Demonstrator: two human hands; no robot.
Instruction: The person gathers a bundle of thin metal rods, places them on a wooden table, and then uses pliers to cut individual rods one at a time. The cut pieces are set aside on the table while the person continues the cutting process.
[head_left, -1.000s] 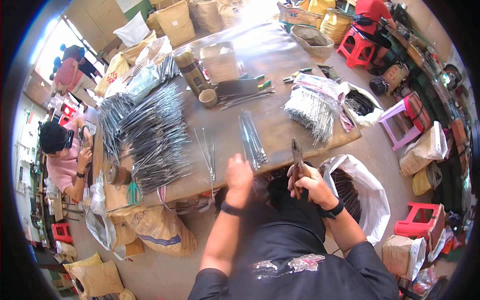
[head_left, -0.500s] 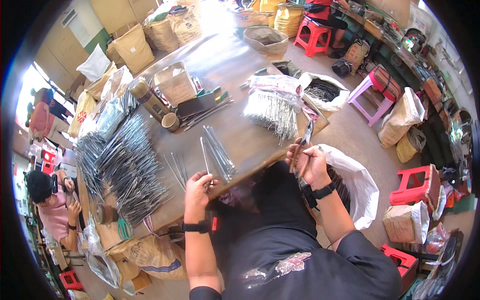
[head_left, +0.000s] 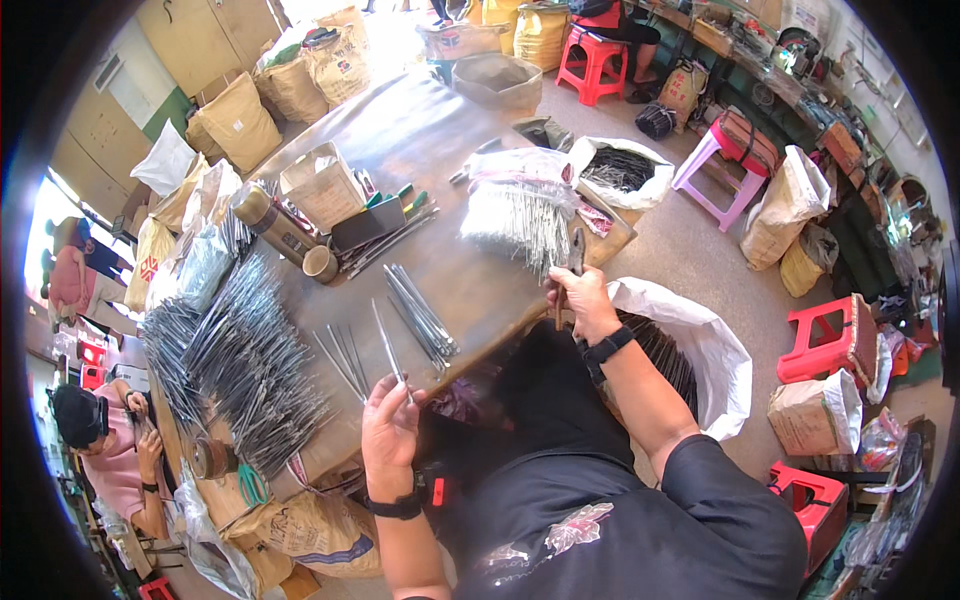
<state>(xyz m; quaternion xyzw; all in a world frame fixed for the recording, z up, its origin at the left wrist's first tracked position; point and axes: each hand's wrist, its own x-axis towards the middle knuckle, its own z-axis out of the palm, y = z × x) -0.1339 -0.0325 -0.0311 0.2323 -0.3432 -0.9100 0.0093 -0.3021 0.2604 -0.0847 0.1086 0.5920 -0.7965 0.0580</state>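
My left hand [head_left: 390, 425] pinches the lower end of a thin metal rod [head_left: 386, 338], which points up over the table's front edge. Gripped in my right hand [head_left: 584, 302] is a pair of pliers [head_left: 577, 252], jaws upward, apart from the rod. Whether the pliers' jaws are closed is too small to tell. Between the hands, a small bundle of rods [head_left: 420, 312] lies on the table [head_left: 440, 130]. A few loose rods [head_left: 343, 360] rest left of the held one. Farther left spreads a big heap of grey rods [head_left: 255, 360].
Pale rods [head_left: 515, 222] in clear plastic lie near the table's right corner. A thermos [head_left: 268, 225], a cup [head_left: 320, 264] and a cardboard box [head_left: 322, 188] stand behind. An open white sack [head_left: 715, 360] of rods sits by my right arm. A co-worker [head_left: 110, 440] works at left.
The view has shifted slightly. My left hand has raised the rod a little and its fingers show more. My right hand has turned over, back upward, with the pliers upright.
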